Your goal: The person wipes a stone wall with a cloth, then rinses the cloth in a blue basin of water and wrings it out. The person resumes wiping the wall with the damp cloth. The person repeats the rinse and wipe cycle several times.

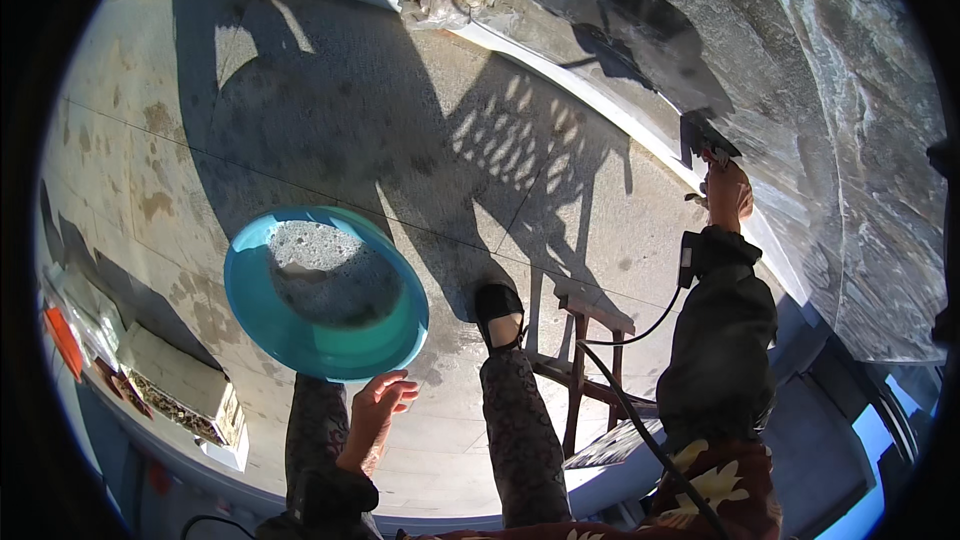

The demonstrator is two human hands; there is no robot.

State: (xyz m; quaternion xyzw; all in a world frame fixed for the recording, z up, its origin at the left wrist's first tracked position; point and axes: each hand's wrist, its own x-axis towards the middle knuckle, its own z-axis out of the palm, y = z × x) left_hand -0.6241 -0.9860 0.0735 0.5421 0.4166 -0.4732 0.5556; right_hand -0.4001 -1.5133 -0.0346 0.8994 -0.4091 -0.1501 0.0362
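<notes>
My right hand (727, 191) is closed around a small hand tool (705, 139) with a dark flat head and a bit of red near my fingers, perhaps a scraper. Its head meets a mottled grey, streaked surface (795, 112), just above a pale edging strip (600, 109). Near the lower rim of a turquoise plastic basin (255, 315), my left hand (371, 412) has its fingers loosely bent and apart, holding nothing. I cannot tell whether it touches the rim. Foamy grey water (337, 270) lies in the basin, which hides my left foot.
A wooden stool or trestle (577, 382) stands right of my black shoe (499, 311). Black cable (630, 405) runs along my right sleeve. At the left sit a pale block-shaped box (180, 379), clear plastic (90, 307) and an orange object (64, 341). Shadows cross the stained paving (300, 135).
</notes>
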